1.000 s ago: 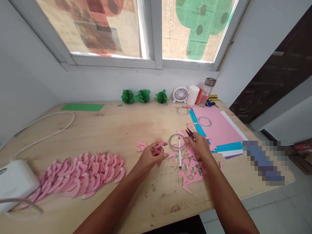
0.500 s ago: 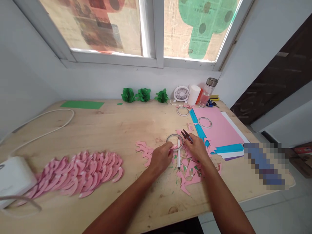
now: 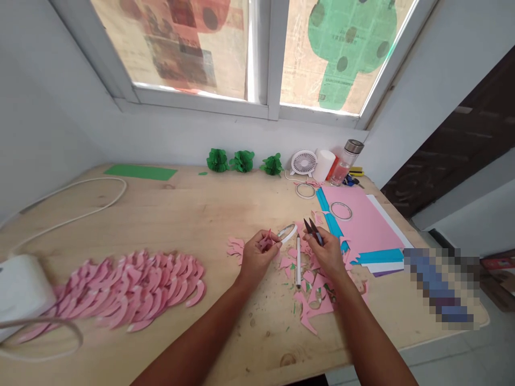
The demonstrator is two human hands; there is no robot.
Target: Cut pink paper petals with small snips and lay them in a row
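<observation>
My left hand (image 3: pixel 258 253) is closed, pinching a narrow roll of tape (image 3: pixel 288 234) that tilts up off the table, with a small pink paper piece (image 3: pixel 267 242) in the same fingers. A pair of dark-bladed scissors (image 3: pixel 313 231) is in my right hand (image 3: pixel 328 251), its blades slightly apart and pointing away from me. Between the hands a white pen (image 3: pixel 298 262) lies on the table. Pink paper scraps (image 3: pixel 317 305) spread beneath and beside my right hand. Curved pink paper pieces (image 3: pixel 140 287) lie in overlapping rows to the left.
Three green paper shapes (image 3: pixel 242 161), a small fan (image 3: pixel 304 162) and a glass bottle (image 3: pixel 346 162) line the wall. Two more tape rolls lie at right, one on pink sheets (image 3: pixel 366 220). A white box (image 3: pixel 24 289) and cable (image 3: pixel 100 179) are at left.
My left hand has lifted and turned the tape roll, and the pink piece now sticks up from its fingers. The scissors point more upright. The whole view has shifted slightly.
</observation>
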